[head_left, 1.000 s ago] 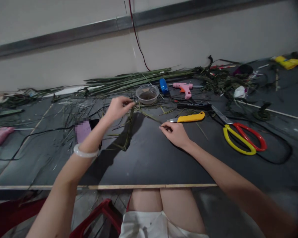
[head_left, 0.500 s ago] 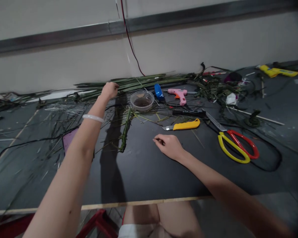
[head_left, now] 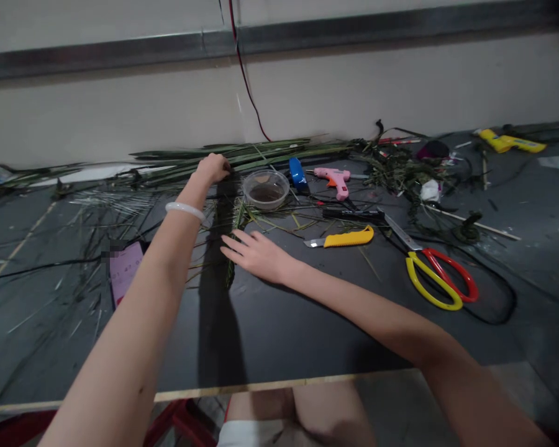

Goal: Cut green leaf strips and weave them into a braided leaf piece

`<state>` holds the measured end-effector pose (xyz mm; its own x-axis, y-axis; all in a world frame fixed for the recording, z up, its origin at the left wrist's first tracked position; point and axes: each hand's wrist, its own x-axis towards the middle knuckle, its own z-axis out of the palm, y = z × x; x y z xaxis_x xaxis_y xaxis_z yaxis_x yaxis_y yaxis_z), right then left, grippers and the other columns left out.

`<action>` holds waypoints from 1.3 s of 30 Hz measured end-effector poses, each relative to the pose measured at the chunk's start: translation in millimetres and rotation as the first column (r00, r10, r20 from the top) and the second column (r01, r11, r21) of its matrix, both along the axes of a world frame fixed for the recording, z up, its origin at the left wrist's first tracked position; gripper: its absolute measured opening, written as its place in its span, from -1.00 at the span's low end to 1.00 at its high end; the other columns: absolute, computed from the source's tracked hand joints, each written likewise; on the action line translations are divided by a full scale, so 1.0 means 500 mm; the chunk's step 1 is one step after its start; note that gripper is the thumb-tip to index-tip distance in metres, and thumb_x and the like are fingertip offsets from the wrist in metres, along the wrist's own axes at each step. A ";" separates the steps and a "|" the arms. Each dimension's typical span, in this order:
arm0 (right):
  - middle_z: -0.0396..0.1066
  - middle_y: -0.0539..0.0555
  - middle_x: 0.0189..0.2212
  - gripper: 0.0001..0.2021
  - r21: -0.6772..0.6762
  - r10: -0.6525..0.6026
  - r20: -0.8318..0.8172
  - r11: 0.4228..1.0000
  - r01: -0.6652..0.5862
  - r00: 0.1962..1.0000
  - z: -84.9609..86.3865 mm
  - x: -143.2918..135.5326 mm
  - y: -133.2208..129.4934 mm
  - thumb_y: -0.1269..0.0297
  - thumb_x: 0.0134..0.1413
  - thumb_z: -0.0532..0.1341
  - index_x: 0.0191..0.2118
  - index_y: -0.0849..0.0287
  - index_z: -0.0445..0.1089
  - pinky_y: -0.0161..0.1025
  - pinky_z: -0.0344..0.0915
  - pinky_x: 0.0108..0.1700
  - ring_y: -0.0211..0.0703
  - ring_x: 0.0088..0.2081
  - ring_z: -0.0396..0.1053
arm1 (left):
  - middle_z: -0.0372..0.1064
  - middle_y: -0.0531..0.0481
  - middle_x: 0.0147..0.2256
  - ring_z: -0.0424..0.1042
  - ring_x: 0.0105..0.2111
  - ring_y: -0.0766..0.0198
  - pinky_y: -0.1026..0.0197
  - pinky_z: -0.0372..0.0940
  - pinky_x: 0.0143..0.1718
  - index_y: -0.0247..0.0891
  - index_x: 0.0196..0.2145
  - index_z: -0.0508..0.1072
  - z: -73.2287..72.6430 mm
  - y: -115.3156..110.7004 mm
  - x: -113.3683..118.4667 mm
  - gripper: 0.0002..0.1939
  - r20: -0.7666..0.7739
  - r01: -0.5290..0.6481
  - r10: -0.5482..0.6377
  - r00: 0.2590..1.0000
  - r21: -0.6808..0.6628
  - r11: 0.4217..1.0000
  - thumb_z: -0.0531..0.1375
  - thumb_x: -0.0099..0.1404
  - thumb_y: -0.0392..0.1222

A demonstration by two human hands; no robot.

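Note:
Near the back of the table, my left hand (head_left: pixel 213 169) is at the long green leaves (head_left: pixel 256 155), its fingers curled and their tips mostly hidden, so what they hold cannot be made out. My right hand (head_left: pixel 256 253) has its fingers spread over a braided green strip (head_left: pixel 230 273) and holds nothing. Just behind it sits a round clear plastic tub (head_left: pixel 266 190). A yellow craft knife (head_left: pixel 349 237) lies to the right of my right hand, with its blade pointing left.
Scissors with red and yellow handles (head_left: pixel 433 276), a black marker (head_left: pixel 349 213), a pink glue gun (head_left: pixel 334 179) and blue tape (head_left: pixel 297 174) lie to the right. A phone (head_left: pixel 125 270) is at left. Leaf scraps (head_left: pixel 405 174) and a yellow tool (head_left: pixel 510 141) lie farther right.
My right hand has moved left from beside the knife to the braided strip, and its fingers have spread. My left hand has shifted slightly right along the leaves.

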<state>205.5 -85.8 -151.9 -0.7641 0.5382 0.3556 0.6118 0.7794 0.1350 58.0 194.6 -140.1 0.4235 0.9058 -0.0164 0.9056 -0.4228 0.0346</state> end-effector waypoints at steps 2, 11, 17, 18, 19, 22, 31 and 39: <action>0.29 0.19 0.08 -0.65 0.048 0.029 0.027 0.998 -0.031 0.999 0.000 -0.031 0.034 0.53 0.21 -0.08 0.05 0.31 0.25 0.02 0.24 0.00 0.07 0.14 0.14 | 0.45 -0.14 -0.20 0.34 -0.14 0.09 0.15 0.18 -0.04 -0.33 -0.12 0.46 0.007 -0.005 -0.003 -0.61 0.014 -0.004 0.004 1.000 0.032 0.999 0.17 0.07 -0.17; 0.46 0.10 -0.27 -0.75 -0.061 0.113 0.126 0.992 -0.106 0.986 0.015 -0.050 0.031 0.52 0.20 -0.04 -0.24 0.26 0.38 0.06 0.14 0.09 -0.10 -0.15 0.35 | 0.41 -0.07 -0.15 0.26 -0.29 0.35 0.27 0.16 -0.13 -0.36 -0.10 0.44 0.112 -0.044 -0.037 -0.67 0.171 0.058 -0.093 0.981 0.198 0.978 0.15 0.19 -0.18; 0.43 0.11 -0.28 -0.70 -0.016 0.137 -0.028 0.990 -0.137 0.990 0.075 -0.071 -0.065 0.53 0.21 -0.11 -0.25 0.25 0.36 -0.04 0.21 -0.01 -0.11 -0.21 0.36 | 0.35 0.05 -0.19 0.18 -0.30 0.42 0.30 0.12 -0.10 -0.36 -0.16 0.43 0.186 -0.080 -0.056 -0.77 0.356 -0.019 -0.104 0.929 0.326 0.945 0.17 0.23 -0.22; 0.43 0.13 -0.28 -0.71 -0.047 0.108 -0.024 0.993 -0.109 0.994 0.075 -0.072 -0.074 0.54 0.20 -0.10 -0.24 0.26 0.36 -0.06 0.23 -0.06 -0.10 -0.21 0.37 | 0.34 0.09 -0.21 0.17 -0.31 0.43 0.31 0.12 -0.09 -0.34 -0.18 0.43 0.197 -0.087 -0.058 -0.80 0.401 -0.044 -0.106 0.910 0.347 0.937 0.19 0.22 -0.24; 0.43 0.16 -0.29 -0.72 -0.095 0.066 -0.003 0.993 -0.066 0.998 0.072 -0.071 -0.079 0.54 0.19 -0.09 -0.24 0.28 0.36 -0.08 0.25 -0.12 -0.08 -0.22 0.38 | 0.33 0.13 -0.23 0.17 -0.31 0.45 0.31 0.12 -0.08 -0.32 -0.21 0.43 0.207 -0.095 -0.061 -0.83 0.438 -0.069 -0.108 0.893 0.369 0.927 0.20 0.21 -0.26; 0.43 0.21 -0.31 -0.77 -0.253 -0.065 0.100 0.963 0.088 0.993 0.046 -0.065 -0.084 0.55 0.16 -0.04 -0.26 0.33 0.36 -0.11 0.26 -0.22 -0.03 -0.24 0.41 | 0.34 0.18 -0.28 0.20 -0.32 0.45 0.29 0.15 -0.07 -0.30 -0.25 0.41 0.236 -0.124 -0.064 -0.87 0.486 -0.127 -0.114 0.866 0.436 0.891 0.22 0.19 -0.31; 0.45 0.23 -0.17 -0.78 -0.545 -0.251 -0.327 0.838 0.035 0.911 0.002 -0.025 -0.089 0.27 0.09 0.20 -0.17 0.28 0.40 -0.13 0.29 -0.11 -0.03 -0.11 0.39 | 0.46 0.05 -0.37 0.37 -0.36 0.36 0.23 0.30 -0.24 -0.33 -0.31 0.45 0.209 -0.312 -0.017 -0.86 0.537 -0.068 -0.164 0.827 0.385 0.920 0.23 0.12 -0.28; 0.51 0.11 -0.32 -0.60 -0.649 -0.801 -0.590 0.544 -0.532 -0.099 0.022 0.106 -0.043 -0.01 -0.20 0.32 -0.31 0.22 0.41 -0.29 0.41 -0.30 -0.21 -0.33 0.49 | 0.44 0.00 -0.36 0.41 -0.33 0.29 0.30 0.28 -0.32 -0.28 -0.33 0.40 0.116 -0.489 0.058 -0.89 0.612 0.181 -0.237 0.755 0.154 0.971 0.19 0.13 -0.28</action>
